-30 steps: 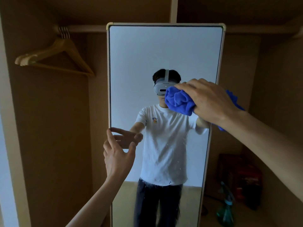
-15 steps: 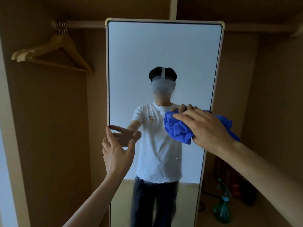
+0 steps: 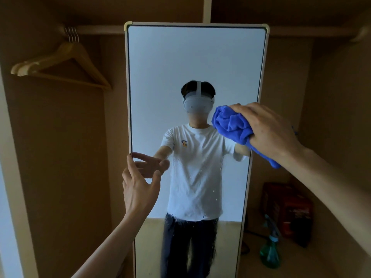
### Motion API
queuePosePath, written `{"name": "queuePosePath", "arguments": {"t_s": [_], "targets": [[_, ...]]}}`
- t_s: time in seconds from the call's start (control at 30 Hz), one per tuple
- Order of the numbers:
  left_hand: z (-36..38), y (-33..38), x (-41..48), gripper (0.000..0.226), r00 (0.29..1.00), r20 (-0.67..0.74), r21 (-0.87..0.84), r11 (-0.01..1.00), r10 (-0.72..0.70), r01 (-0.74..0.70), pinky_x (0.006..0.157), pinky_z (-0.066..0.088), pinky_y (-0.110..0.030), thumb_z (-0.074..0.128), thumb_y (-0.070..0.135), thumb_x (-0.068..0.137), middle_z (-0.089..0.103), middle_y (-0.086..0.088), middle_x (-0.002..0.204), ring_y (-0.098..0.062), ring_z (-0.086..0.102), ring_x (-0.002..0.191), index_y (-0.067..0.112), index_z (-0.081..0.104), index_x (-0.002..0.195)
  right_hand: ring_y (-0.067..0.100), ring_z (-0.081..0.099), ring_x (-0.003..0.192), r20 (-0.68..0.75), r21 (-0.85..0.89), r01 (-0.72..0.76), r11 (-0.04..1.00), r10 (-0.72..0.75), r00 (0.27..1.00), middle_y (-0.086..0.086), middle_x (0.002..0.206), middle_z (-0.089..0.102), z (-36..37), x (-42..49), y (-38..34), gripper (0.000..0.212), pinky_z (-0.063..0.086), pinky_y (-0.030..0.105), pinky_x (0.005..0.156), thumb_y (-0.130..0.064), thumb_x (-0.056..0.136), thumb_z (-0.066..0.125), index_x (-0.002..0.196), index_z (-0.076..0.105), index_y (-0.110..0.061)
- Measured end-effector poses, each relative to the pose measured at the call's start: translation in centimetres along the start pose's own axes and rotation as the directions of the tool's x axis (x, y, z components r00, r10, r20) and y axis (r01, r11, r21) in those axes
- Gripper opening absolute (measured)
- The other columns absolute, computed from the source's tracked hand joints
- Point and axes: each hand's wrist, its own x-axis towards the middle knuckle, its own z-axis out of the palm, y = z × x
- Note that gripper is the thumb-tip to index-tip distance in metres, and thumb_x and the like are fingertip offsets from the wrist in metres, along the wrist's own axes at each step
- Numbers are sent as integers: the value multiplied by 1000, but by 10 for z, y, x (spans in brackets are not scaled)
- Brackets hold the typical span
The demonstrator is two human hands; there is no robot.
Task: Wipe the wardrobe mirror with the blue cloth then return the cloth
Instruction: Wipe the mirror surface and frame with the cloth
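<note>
R hand, cloth on mirror

- tall glossy glass mirror, droplets low down
- fuzzy bunched blue cloth
- matt wooden hangers
- green spray bottle, probably plastic

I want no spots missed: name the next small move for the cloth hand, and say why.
Probably slide the right hand with the bunched blue cloth down and left across the wardrobe mirror: droplets speckle the glass below it, while the left hand rests at the frame's left edge.
</note>
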Motion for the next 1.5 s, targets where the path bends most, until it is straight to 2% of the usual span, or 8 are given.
{"name": "queuePosePath", "arguments": {"t_s": [0.4,0.53,0.63,0.77,0.97,1.13,1.37,1.5], "targets": [[5,-6,-3,90,999,-35,25,1000,14,-13,108,43,-56,60,45,95,24,-12,161,-36,34,143,31,0,160,23,63,95,27,-1,-50,999,50,998,0,113,60,34,-56,-18,69,57,41,65,4,75,69,139,52,-18],[3,-6,-2,89,999,-32,20,1000,16,-16,107,44,-56,60,46,95,25,-12,160,-35,35,142,33,0,159,16,60,100,14,317,-288,903,299,954,-5,112,60,29,-52,-27,57,43,19,79,8,78,63,130,55,-17],[1,-8,1,88,999,-29,12,1000,21,-20,107,45,-55,61,45,95,26,-12,159,-35,35,142,33,1,159,12,50,95,18,355,-488,798,516,856,-8,110,51,22,-48,-34,59,37,26,79,6,88,57,141,45,-14],[0,-11,4,86,999,-34,3,1000,24,-23,105,46,-54,60,43,96,29,-11,156,-33,35,141,31,3,160,13,47,91,-47,385,-545,745,606,794,-3,108,53,18,-43,-34,51,35,29,77,3,93,53,141,44,-12],[-1,-16,5,87,999,-23,-33,999,40,-41,104,44,-54,62,42,95,28,-10,155,-33,34,140,30,6,160,12,47,90,-79,367,-572,734,637,767,13,118,64,21,-39,-36,50,35,28,77,2,93,54,141,45,-12],[-3,-16,2,88,999,-10,-62,997,52,-53,104,43,-52,65,40,94,27,-9,156,-31,32,141,31,7,160,-10,52,75,-325,430,-218,876,375,868,4,71,54,18,-31,-44,29,34,-2,72,-1,89,61,88,46,-25],[-9,-23,4,88,997,38,-90,994,66,-62,101,45,-49,64,41,94,33,-7,149,-27,35,136,36,5,159,-11,55,80,-256,437,-313,844,450,856,1,79,58,33,-20,-54,12,39,4,74,-3,92,63,100,57,-11],[-14,-31,9,89,993,85,-125,989,84,-73,96,38,-36,65,39,93,33,-3,147,-23,35,133,40,5,158,10,62,76,-189,390,-408,826,505,842,-5,84,60,48,-9,-70,20,46,17,68,-16,93,68,111,58,-16]]}}
